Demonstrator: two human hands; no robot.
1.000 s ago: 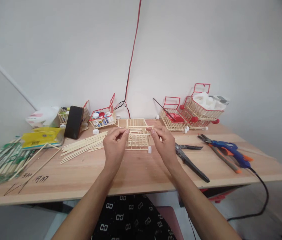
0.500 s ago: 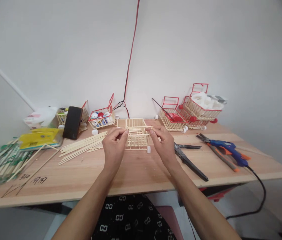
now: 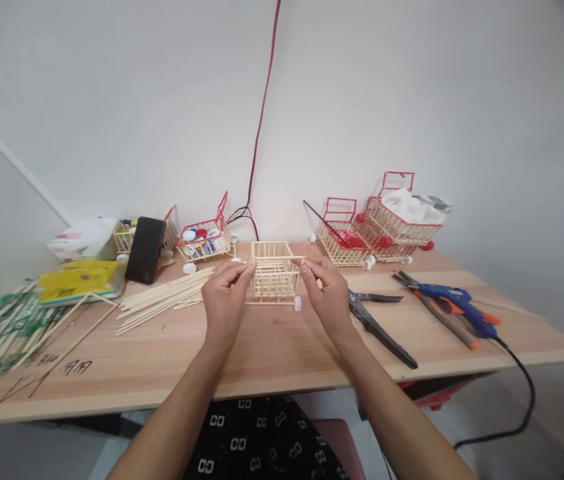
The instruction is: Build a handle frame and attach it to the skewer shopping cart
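Hands at table centre, both on a small stick basket, an open-top frame of pale wooden sticks that stands on the wooden table. Left hand pinches the basket's near left top corner, thumb and forefinger closed together on the rail. Right hand pinches the near right top corner the same way, fingers closed on the rail end. White wheel sits at the basket's near right bottom corner. Loose pile of sticks lies left of the left hand, near but apart. Black pliers lie just right of the right hand. Blue glue gun further right, with cord off the table edge. Finished red-handled carts stand at the back right by the wall. Black phone leans at the back left.
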